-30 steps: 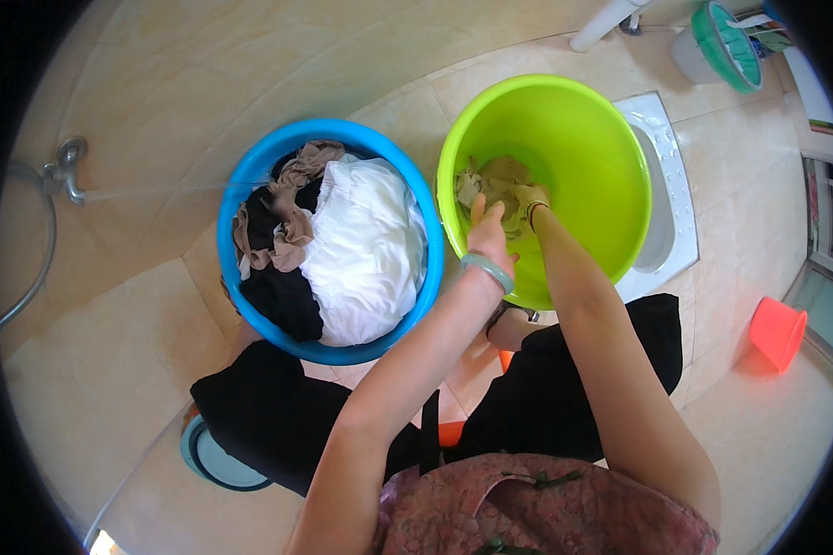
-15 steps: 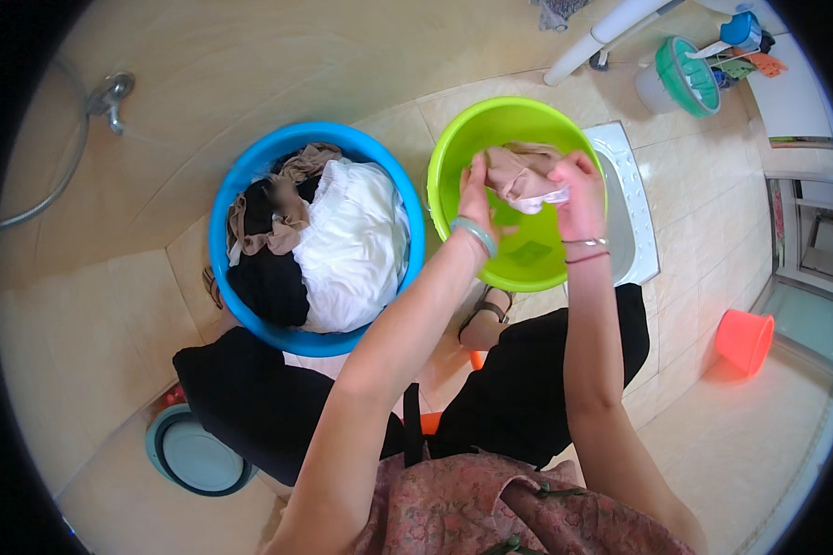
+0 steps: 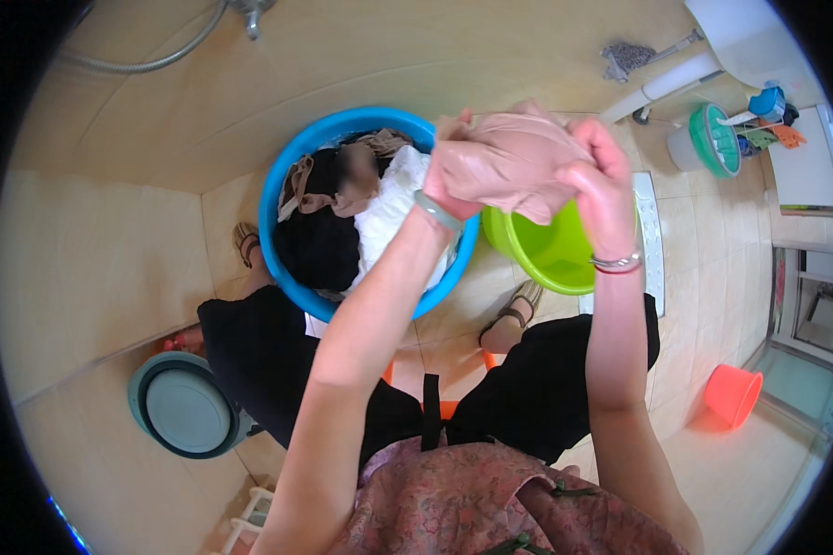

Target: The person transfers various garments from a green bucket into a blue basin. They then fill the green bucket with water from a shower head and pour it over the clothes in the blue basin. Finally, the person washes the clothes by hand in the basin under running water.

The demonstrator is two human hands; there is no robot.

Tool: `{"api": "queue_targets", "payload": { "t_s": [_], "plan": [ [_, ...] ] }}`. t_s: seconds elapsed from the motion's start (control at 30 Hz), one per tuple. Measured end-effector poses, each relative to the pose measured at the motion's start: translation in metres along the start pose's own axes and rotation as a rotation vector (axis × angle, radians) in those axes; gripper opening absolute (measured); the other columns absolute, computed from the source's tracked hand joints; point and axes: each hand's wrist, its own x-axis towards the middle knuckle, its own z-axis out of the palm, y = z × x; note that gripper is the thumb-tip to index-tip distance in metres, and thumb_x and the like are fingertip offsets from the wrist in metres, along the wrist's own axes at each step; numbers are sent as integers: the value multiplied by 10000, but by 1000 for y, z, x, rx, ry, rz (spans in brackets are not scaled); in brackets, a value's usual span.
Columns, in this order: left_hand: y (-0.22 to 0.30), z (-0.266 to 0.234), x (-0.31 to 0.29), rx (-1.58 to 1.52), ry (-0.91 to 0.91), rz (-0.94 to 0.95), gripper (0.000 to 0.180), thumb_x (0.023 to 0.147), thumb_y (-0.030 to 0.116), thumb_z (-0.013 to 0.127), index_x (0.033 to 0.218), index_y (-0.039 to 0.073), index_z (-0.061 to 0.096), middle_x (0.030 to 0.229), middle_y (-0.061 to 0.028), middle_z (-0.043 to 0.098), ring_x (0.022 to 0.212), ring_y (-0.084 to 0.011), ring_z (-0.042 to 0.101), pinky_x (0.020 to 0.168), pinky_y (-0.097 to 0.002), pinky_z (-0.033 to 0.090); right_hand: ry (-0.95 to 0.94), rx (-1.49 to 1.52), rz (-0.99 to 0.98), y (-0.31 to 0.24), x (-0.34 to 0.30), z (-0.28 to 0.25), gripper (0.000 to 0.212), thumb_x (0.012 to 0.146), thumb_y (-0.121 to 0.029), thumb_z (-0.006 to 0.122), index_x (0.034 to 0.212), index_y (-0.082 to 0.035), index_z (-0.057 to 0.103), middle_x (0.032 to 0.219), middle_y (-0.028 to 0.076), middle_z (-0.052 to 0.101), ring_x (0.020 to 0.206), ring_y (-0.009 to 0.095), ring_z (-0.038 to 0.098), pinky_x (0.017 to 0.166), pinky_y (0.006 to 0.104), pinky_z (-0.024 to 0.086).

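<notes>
Both my hands are raised and grip a bunched beige-pink cloth (image 3: pixel 514 157) between them. My left hand (image 3: pixel 453 176) holds its left end, with a green bangle on the wrist. My right hand (image 3: pixel 602 190) clasps its right end, with thin bracelets on that wrist. The cloth hangs above the gap between a blue basin (image 3: pixel 287 185) and a green basin (image 3: pixel 546 259). The blue basin holds a heap of black, white and brown laundry (image 3: pixel 342 222). Most of the green basin is hidden behind my hands.
A grey-green lidded tub (image 3: pixel 180 407) lies at the lower left by the tiled wall. An orange bucket (image 3: pixel 731 393) stands at the right, a green-rimmed bucket (image 3: pixel 708 139) at the upper right. A shower hose (image 3: pixel 148 60) runs along the wall. My sandalled feet flank the basins.
Both hands have lifted the cloth out of the green basin and up toward the camera. The view has tilted, so the basins sit lower and farther apart from my hands.
</notes>
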Motion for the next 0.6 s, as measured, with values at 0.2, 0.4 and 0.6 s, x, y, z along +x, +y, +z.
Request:
{"api": "queue_targets", "payload": {
  "t_s": [0.2, 0.4, 0.6],
  "plan": [
    [61, -73, -57, 77, 337, 323, 438, 928, 401, 424, 1255, 114, 470, 1295, -84, 490, 1185, -234, 475, 1004, -400, 379, -26, -213, 72, 91, 22, 56, 127, 713, -2, 560, 735, -68, 454, 666, -64, 392, 630, 42, 367, 557, 193, 316],
    [77, -99, -79, 251, 534, 364, 518, 940, 495, 314, 1350, 182, 366, 1409, -55, 356, 1297, -276, 323, 1034, -550, 249, -200, -376, 250, 172, 9, 80, 329, 776, -67, 622, 1100, -26, 587, 1033, 82, 637, 958, 144, 587, 863, 269, 454],
    [57, -111, -91, 425, 874, 467, 496, 933, 347, 448, 1395, 231, 309, 1440, -20, 309, 1360, -261, 201, 1023, -611, 184, -154, -408, 321, 165, -37, 78, 316, 812, -68, 605, 1124, -23, 589, 1096, 93, 623, 1009, 147, 578, 878, 268, 453]
  ]
}}
